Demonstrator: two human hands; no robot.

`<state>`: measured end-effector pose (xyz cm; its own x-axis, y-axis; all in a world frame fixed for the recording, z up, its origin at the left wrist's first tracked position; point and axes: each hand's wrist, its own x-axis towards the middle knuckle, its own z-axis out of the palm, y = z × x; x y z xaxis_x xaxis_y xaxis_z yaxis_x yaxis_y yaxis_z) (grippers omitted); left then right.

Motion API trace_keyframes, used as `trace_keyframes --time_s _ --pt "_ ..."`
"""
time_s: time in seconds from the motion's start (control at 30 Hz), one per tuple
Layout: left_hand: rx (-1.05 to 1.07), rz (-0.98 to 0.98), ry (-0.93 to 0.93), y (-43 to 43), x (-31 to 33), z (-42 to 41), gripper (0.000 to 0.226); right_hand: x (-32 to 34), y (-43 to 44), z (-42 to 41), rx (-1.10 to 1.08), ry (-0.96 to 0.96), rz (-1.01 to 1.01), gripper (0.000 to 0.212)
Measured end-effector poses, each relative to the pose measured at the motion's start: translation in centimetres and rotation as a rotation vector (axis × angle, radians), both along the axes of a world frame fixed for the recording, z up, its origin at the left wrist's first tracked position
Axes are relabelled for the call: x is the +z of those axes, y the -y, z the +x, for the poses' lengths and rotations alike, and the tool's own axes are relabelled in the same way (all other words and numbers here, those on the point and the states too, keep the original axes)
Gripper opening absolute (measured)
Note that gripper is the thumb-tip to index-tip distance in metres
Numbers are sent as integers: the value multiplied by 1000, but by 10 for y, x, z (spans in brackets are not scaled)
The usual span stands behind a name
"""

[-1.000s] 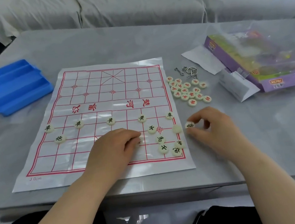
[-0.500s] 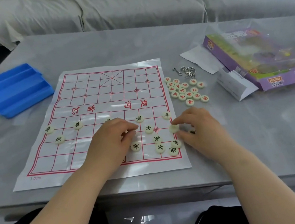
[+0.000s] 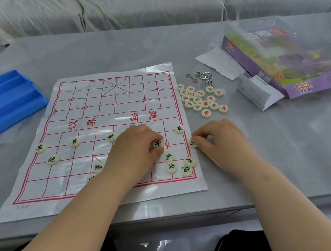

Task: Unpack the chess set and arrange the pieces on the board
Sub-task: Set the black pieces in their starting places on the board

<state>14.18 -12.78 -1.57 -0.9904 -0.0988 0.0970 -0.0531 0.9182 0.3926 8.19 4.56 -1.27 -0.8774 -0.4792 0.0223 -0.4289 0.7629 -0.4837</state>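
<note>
Marked disc [image 3: 157, 144] pinched by left hand [image 3: 136, 151]; edge disc [image 3: 192, 143] pinched by right hand [image 3: 224, 144]. Purple box [image 3: 322, 84], beyond it, is bagged.

1. My left hand [image 3: 136, 150] has moved up and to the right across the board [image 3: 115, 111], from the near middle rows to just beside the red cross mark [image 3: 167, 145].
2. Its thumb and forefinger now pinch the black piece [image 3: 157, 143], which lay free by that cross a second ago.
3. Two pieces [image 3: 97, 167] that the hand covered a second ago now show beside my left forearm.
4. The fourth pawn of the row has gone out of sight behind the left knuckles.
5. My right hand [image 3: 222, 140] has come in from the table to the board's right edge. Its fingertips pinch the edge piece [image 3: 192, 143], which shows a black mark. The piece there looked blank before, and I cannot tell whether it is the same one.
</note>
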Motion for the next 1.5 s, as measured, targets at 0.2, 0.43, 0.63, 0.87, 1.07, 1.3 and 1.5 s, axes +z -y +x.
trace_keyframes --time_s 0.2,0.43,0.63,0.87,1.07,1.3,1.5 --pt "-3 68 -56 8 4 13 31 3 -14 -7 -8 72 -70 25" --pt "77 170 -6 19 2 36 27 -2 0 0 33 -39 11 32" --pt "117 232 0 25 1 41 25 -2 3 0 -13 -51 0 24" --pt "142 271 -6 27 0 38 21 0 3 5 69 -21 42 25" --pt "145 302 -15 32 -1 41 21 13 -7 6 80 38 -49 17" --pt "172 212 -5 42 -3 44 20 17 -7 30 372 22 127 31" --pt "142 196 1 43 -4 45 18 13 4 29 364 0 185 29"
